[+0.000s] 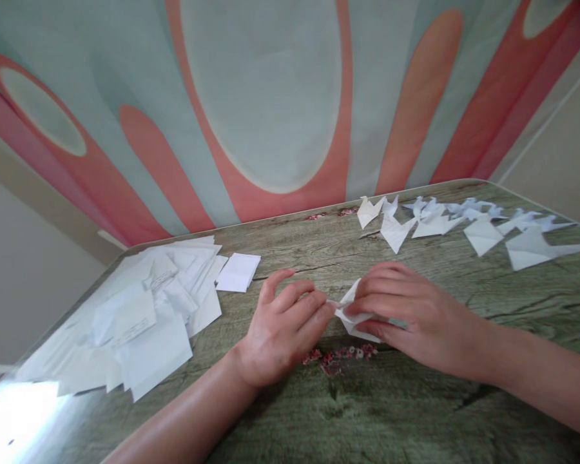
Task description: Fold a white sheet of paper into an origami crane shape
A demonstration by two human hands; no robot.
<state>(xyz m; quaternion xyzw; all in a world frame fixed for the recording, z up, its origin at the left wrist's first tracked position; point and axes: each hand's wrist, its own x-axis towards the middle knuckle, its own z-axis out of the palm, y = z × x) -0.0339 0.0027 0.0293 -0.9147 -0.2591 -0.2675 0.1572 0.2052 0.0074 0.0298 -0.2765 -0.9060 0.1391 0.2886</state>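
Two hands: L hand (285,325) & R hand (418,312) both on one folded paper (354,324), around mid-table, btwn the paper pile and the birds.
L grip: fingertips together, pinched on the paper's narrow pt; thumb hidden, so can't tell the exact hold.
R grip: fingers & thumb clamped on the wider body, white flaps showing above & below.
Narrow pt: main risk, I'd say. Pulled too hard btwn the hands, the thin tip could rip; bent off-line, it'd crease crooked.
Body flaps: if R squeezes hard, layers could crush or take a stray crease; if R eases too much, folds could spring open.
Paper pile (159,357): loose, overlapping sheets on the L; a brush from the L forearm could fan them out or drop a few.
Small folded sheet (238,272): just beside the pile; poss. nudged by raised L fingers.
Paper birds (483,235): crowded at far R, some overlapping, prob. v. light; R arm swinging out could topple or tangle them.
Table (415,419): wood-look top, prob. slick, so loose paper may slide if bumped.
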